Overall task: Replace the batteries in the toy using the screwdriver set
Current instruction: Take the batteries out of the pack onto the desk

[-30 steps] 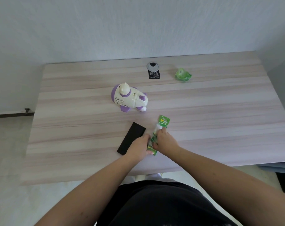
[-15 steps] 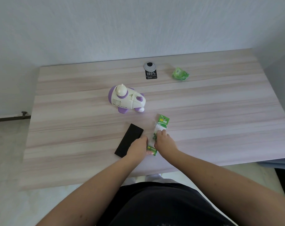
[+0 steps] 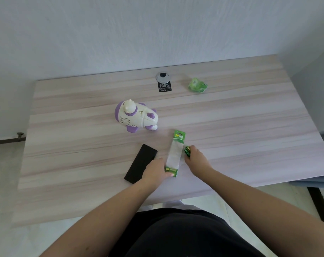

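A white and purple toy (image 3: pixel 136 116) stands on the wooden table (image 3: pixel 231 127). A long green and clear battery pack (image 3: pixel 175 153) lies near the front edge. My left hand (image 3: pixel 156 170) holds its near end, where green batteries remain inside. My right hand (image 3: pixel 195 157) is just right of the pack and grips a small bunch of green batteries (image 3: pixel 187 151). A flat black case (image 3: pixel 140 163) lies left of my left hand, touching it.
A crumpled green wrapper (image 3: pixel 197 85) lies at the back right. A round grey cable cap (image 3: pixel 163 77) with a black label (image 3: pixel 165 87) sits at the back middle. The wall runs behind the table, and its front edge is close to my body.
My right hand has moved off the pack to its right side, now with green batteries in its fingers. My left hand stays at the pack's near end.
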Action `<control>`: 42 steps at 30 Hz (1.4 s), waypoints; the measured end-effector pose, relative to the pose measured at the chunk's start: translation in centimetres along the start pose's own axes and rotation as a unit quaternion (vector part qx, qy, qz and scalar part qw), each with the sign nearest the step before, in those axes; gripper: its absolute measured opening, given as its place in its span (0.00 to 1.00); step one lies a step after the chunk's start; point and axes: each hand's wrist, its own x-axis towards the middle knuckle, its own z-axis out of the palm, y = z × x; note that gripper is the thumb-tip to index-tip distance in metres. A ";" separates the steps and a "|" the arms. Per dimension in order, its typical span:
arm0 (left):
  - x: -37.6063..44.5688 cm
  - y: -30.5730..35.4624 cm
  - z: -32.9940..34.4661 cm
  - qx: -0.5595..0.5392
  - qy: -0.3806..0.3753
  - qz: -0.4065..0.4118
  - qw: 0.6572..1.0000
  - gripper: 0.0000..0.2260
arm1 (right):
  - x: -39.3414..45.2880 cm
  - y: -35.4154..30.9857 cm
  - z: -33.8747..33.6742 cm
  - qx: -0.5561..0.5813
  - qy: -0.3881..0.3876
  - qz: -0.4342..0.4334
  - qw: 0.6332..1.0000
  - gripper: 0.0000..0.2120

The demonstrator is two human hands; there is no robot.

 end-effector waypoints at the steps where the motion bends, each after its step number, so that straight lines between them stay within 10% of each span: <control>1: -0.1 0.3 0.1 0.011 0.005 0.011 1.000 0.18 | -0.2 0.1 -0.1 0.031 -0.007 0.009 0.999 0.11; 8: -0.7 1.5 0.4 0.039 0.081 0.069 0.994 0.14 | -1.2 0.4 -0.4 0.231 -0.040 0.052 0.971 0.09; 14: -0.7 -1.6 -1.1 0.061 0.298 0.130 0.943 0.10 | -2.0 0.1 -1.5 0.376 -0.040 0.076 0.923 0.06; 42: -2.7 -10.6 -4.4 0.173 0.187 0.068 0.965 0.30 | -1.0 -9.1 6.7 0.138 -0.019 0.096 0.986 0.14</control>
